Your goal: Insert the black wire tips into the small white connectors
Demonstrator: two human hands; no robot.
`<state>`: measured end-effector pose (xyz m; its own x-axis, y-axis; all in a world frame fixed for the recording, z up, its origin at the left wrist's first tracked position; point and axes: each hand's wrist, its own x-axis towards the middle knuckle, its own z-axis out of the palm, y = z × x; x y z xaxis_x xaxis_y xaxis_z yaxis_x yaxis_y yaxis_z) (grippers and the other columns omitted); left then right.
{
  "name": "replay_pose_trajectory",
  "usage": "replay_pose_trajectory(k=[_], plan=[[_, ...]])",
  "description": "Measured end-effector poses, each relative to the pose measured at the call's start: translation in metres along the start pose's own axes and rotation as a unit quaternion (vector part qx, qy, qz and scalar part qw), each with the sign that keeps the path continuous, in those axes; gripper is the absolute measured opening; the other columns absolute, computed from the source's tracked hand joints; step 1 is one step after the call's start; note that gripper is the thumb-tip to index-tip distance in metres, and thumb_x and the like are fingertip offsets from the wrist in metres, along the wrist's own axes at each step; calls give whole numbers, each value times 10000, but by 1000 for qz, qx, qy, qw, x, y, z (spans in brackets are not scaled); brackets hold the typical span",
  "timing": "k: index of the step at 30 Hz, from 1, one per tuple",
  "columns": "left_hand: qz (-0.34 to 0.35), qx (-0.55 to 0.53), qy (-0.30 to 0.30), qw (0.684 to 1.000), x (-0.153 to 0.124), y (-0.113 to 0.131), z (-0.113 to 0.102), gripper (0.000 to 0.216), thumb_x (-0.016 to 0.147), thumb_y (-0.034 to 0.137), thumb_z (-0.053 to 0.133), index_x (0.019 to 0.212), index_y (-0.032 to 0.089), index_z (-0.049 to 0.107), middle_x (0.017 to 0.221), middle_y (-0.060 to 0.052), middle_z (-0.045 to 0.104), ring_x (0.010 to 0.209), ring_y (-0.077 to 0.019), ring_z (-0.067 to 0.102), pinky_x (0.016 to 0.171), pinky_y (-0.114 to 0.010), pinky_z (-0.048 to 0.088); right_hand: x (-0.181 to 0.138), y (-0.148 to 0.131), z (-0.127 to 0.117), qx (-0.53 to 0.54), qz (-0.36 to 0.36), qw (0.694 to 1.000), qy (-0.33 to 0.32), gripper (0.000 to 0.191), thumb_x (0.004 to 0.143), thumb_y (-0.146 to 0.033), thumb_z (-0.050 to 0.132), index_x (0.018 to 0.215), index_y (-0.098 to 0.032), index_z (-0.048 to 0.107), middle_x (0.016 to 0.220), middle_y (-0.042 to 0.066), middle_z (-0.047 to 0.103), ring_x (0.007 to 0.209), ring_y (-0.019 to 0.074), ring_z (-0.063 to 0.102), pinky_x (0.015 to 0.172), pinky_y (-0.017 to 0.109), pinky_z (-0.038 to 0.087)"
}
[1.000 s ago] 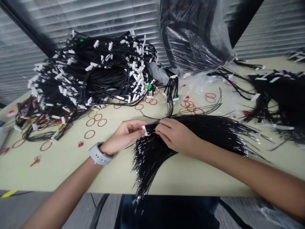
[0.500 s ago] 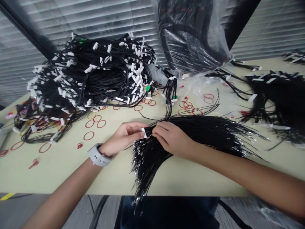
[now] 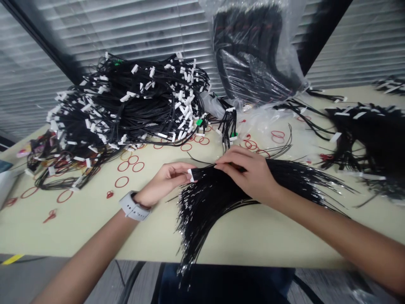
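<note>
At the left, a large pile of black cables (image 3: 136,107) with white ends lies on the table (image 3: 95,236). Below it, several red rubber bands (image 3: 122,182) are spread. Next comes the left hand (image 3: 163,183), with a pale watch strap (image 3: 135,206) on its wrist; its fingers are clamped on a small white connector (image 3: 190,175), which is above the left end of a thick bundle of loose black wires (image 3: 205,207). Further right, the right hand (image 3: 253,171) is over this bundle, its fingertips together; I cannot tell if they pinch a wire. Behind stands a clear plastic bag (image 3: 253,63). At the far right lies another dark cable heap (image 3: 376,135).
</note>
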<state>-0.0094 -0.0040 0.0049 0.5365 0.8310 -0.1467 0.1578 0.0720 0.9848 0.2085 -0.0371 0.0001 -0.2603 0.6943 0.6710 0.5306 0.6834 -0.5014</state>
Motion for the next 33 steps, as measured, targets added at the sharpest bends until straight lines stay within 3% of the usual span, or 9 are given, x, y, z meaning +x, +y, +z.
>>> replay_pose_trajectory(k=[4, 8, 12, 16, 23, 29, 31, 33], plan=[[11, -4, -1, 1000, 0, -1, -1, 208, 768, 164, 623, 972, 133, 640, 876, -69, 705, 802, -163, 652, 775, -309, 516, 2, 5, -1, -28, -17, 993, -117, 111, 853, -181, 512, 801, -171, 609, 747, 20, 566, 675, 118, 524, 624, 243, 430], [9, -1, -2, 1000, -1, 0, -1, 197, 766, 156, 622, 961, 134, 641, 854, -64, 707, 787, -158, 653, 762, -293, 515, -3, 7, 6, -136, -47, 975, -169, 189, 886, -183, 444, 821, -140, 616, 759, 54, 559, 712, 150, 523, 654, 275, 439], [5, -13, -7, 1000, -2, 0, 0, 203, 763, 160, 628, 964, 137, 644, 857, -59, 705, 796, -157, 650, 774, -292, 510, -5, 6, 10, -182, -75, 964, -179, 203, 887, -170, 427, 810, -120, 608, 748, 66, 557, 701, 164, 512, 654, 289, 439], [2, -29, -21, 999, -2, -2, -1, 217, 766, 175, 632, 982, 157, 646, 882, -53, 701, 817, -151, 644, 781, -277, 501, -6, 3, 13, -187, -59, 962, -191, 153, 874, -166, 449, 829, -119, 587, 762, 62, 556, 708, 166, 514, 662, 294, 437], [-1, -30, -7, 1000, -1, 0, -1, 209, 755, 163, 639, 963, 147, 648, 839, -49, 693, 773, -139, 631, 730, -252, 495, -7, 1, 11, -90, -6, 982, -167, 88, 847, -156, 483, 798, -150, 557, 812, 49, 529, 751, 145, 492, 691, 268, 421], [3, -6, 10, 1000, 1, -1, -1, 219, 765, 164, 618, 981, 133, 632, 860, -51, 673, 785, -140, 614, 750, -269, 483, -7, -2, 9, -37, -93, 992, -74, 161, 869, -199, 485, 785, -156, 617, 765, 44, 537, 718, 136, 467, 669, 275, 391], [7, 16, 15, 1000, 1, -1, -1, 227, 764, 164, 615, 988, 131, 627, 877, -56, 671, 789, -143, 607, 755, -278, 479, -8, -9, 9, -57, -126, 987, -86, 168, 864, -208, 499, 767, -162, 628, 750, 40, 546, 700, 136, 451, 659, 282, 371], [9, 35, 18, 999, 1, -1, -2, 224, 771, 164, 604, 991, 128, 624, 896, -60, 669, 800, -146, 602, 765, -286, 475, -10, -17, 9, -57, -152, 974, -157, 158, 860, -234, 515, 779, -167, 633, 737, 27, 548, 701, 134, 444, 660, 279, 358]])
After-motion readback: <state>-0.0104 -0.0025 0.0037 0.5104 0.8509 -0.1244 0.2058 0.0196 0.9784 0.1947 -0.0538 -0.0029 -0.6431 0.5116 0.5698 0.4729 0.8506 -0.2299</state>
